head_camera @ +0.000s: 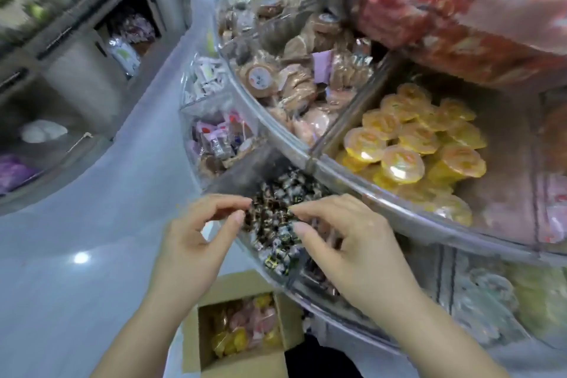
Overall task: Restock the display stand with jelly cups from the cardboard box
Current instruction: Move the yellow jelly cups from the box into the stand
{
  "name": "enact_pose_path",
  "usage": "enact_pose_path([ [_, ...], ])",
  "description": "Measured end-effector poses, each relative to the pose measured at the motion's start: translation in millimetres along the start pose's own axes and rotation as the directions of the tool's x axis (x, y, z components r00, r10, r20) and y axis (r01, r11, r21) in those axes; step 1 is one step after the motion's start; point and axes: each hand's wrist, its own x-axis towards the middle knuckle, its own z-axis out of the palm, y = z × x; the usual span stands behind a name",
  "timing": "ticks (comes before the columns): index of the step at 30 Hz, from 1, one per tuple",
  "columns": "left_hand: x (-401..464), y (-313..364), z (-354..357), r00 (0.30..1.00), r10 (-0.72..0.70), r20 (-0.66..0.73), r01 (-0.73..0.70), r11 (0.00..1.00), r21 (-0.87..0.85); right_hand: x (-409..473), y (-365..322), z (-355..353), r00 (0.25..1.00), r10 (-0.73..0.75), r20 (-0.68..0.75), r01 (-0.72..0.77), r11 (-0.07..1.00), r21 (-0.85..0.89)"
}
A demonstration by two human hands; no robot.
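Note:
An open cardboard box stands on the floor at the bottom centre, holding yellow and pink jelly cups. On the round display stand, one compartment holds a pile of yellow jelly cups. My left hand and my right hand hover side by side over a lower compartment of small dark wrapped candies. The fingers of both hands are spread and curled, and nothing is held in either.
The stand's neighbouring compartment holds brown round snacks. Red packets fill the tier above. Pink and white sweets sit in lower bins at the left. A grey shelf unit stands across the pale floor aisle.

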Motion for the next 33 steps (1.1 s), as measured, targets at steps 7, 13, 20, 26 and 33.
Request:
enact_pose_path([
  [7, -111.5, -168.9, -32.7, 0.892, -0.451, 0.019, 0.450, 0.892, 0.038, -54.9, 35.6, 185.7, 0.696, 0.185, 0.694, -0.143, 0.983, -0.119],
  [13, -190.8, -345.1, 26.5, 0.693, -0.716, 0.087, 0.704, 0.698, 0.130, -136.1, 175.3, 338.5, 0.326, 0.481, 0.814, -0.314, 0.867, -0.387],
  [20, -239.2, -536.4, 117.2, 0.488, -0.847, 0.212, 0.665, 0.517, 0.539, -182.2, 332.3, 473.6, 0.284, 0.548, 0.787, -0.086, 0.832, -0.548],
  [26, -240.5, -624.2, 166.1, 0.476, -0.833, 0.281, 0.366, 0.478, 0.798, -174.6, 404.6, 561.1, 0.408, 0.202, 0.890, 0.584, 0.692, -0.425],
  [33, -242.2, -647.1, 179.6, 0.561, -0.798, 0.219, 0.209, 0.392, 0.896, -160.5, 442.2, 606.7, 0.306, 0.277, 0.911, 0.847, 0.357, -0.393],
])
